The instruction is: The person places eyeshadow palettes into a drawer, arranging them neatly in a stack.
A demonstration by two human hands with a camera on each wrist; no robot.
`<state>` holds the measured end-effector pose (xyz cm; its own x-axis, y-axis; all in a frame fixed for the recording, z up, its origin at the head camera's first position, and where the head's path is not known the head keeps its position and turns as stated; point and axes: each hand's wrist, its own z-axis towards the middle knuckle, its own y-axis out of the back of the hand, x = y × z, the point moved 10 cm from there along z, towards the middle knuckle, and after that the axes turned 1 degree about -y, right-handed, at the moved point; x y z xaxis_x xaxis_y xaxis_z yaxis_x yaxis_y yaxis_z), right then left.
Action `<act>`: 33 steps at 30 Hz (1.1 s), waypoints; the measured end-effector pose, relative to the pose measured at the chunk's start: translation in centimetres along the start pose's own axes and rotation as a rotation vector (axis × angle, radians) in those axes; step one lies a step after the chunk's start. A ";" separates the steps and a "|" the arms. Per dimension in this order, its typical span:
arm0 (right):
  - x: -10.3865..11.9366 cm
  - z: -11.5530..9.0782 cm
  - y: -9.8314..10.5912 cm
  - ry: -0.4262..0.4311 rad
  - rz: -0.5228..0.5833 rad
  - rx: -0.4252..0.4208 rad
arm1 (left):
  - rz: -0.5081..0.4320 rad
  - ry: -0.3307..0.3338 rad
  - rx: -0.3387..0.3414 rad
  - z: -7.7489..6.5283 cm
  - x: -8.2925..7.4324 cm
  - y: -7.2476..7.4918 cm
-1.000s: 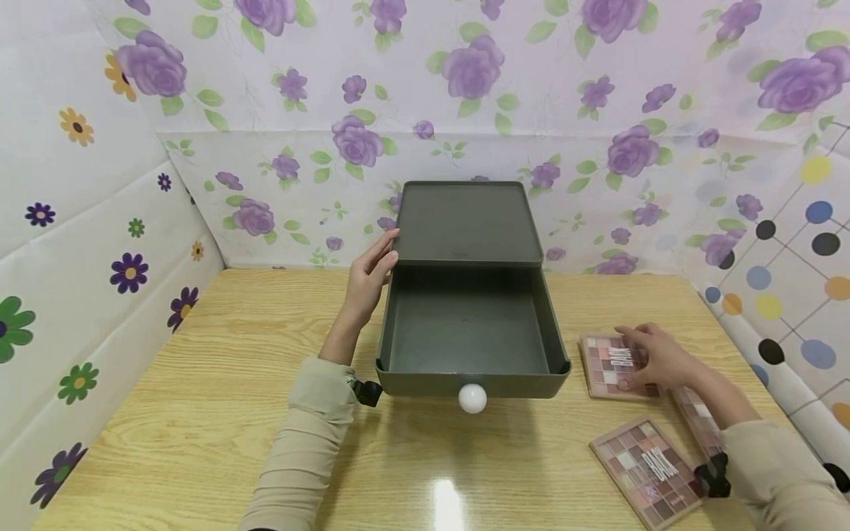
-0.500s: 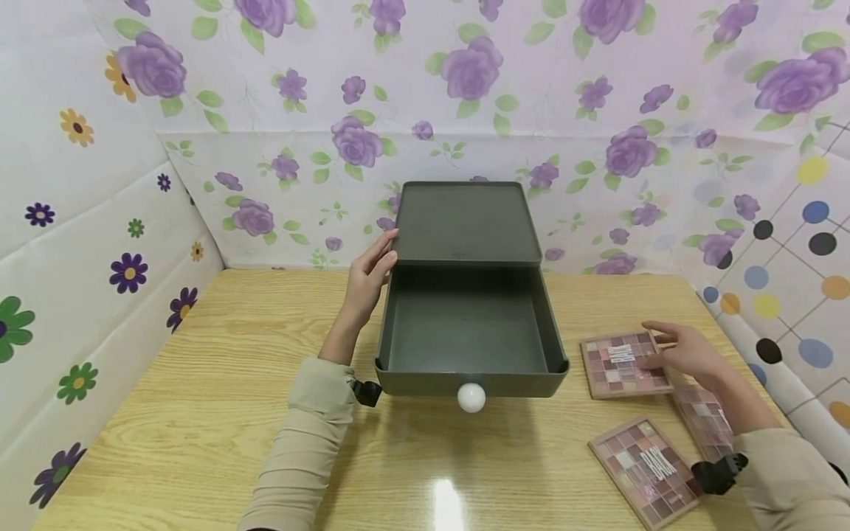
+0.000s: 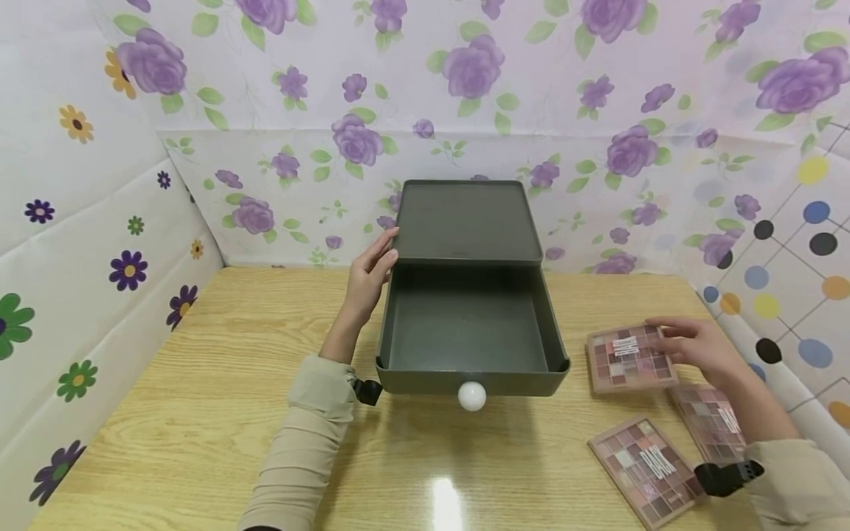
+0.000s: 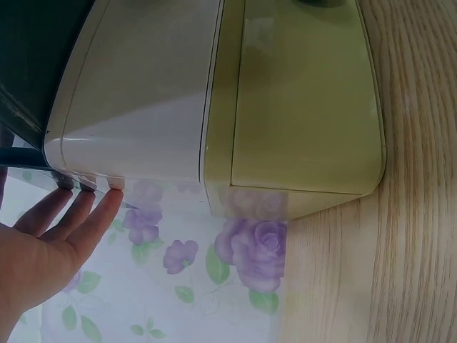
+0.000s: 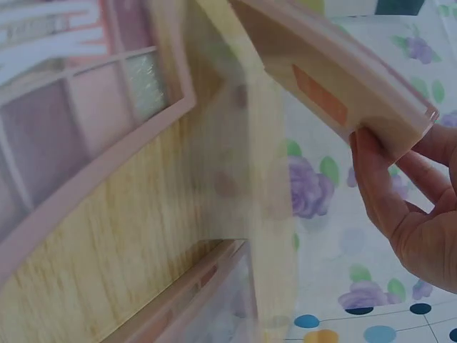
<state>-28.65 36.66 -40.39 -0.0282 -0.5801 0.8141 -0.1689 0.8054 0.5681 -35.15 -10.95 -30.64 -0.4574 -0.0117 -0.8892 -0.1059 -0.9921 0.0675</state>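
Observation:
My right hand (image 3: 710, 352) pinches an eyeshadow palette (image 3: 629, 363) by its right end. In the right wrist view this palette (image 5: 321, 75) is lifted off the table and tilted, with a label on its underside. My left hand (image 3: 367, 284) rests its fingertips against the left side of a drawer box (image 3: 468, 221). The left wrist view shows fairly straight fingers (image 4: 93, 221) touching the casing, which has cream and yellow tiers below the dark green one. The dark green top drawer (image 3: 465, 332) is pulled out, its inside bare, with a white round knob (image 3: 472, 396) in front.
Two more palettes lie on the wooden table (image 3: 219, 413): a near palette (image 3: 647, 468) and another palette (image 3: 710, 424) partly under the right forearm. Flowered cloth (image 3: 319, 88) stands behind, and a dotted cloth (image 3: 797, 287) borders the right side.
The right hand has shifted right and grasped the palette's right end, and the palette is now raised and tilted. The left hand and the drawer box have stayed put.

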 end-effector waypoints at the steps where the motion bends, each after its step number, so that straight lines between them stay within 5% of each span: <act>1: 0.2 -0.1 0.2 0.008 0.005 -0.013 | 0.001 -0.001 0.000 0.0 0.0 0.0; 17: 4.6 -2.1 1.6 0.093 0.132 -0.161 | -0.018 0.005 -0.003 0.0 0.1 0.1; 26: 7.1 -3.2 1.6 0.155 0.553 -0.134 | -0.019 -0.024 0.000 0.0 0.0 0.0; 33: 10.0 -3.9 1.4 0.233 0.737 -0.097 | -0.019 -0.045 -0.001 0.0 -0.1 -0.1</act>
<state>-25.28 32.47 -31.00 0.1101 0.1413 0.9838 -0.1000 0.9864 -0.1304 -35.08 -10.90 -30.58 -0.4945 0.0129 -0.8691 -0.1142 -0.9922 0.0502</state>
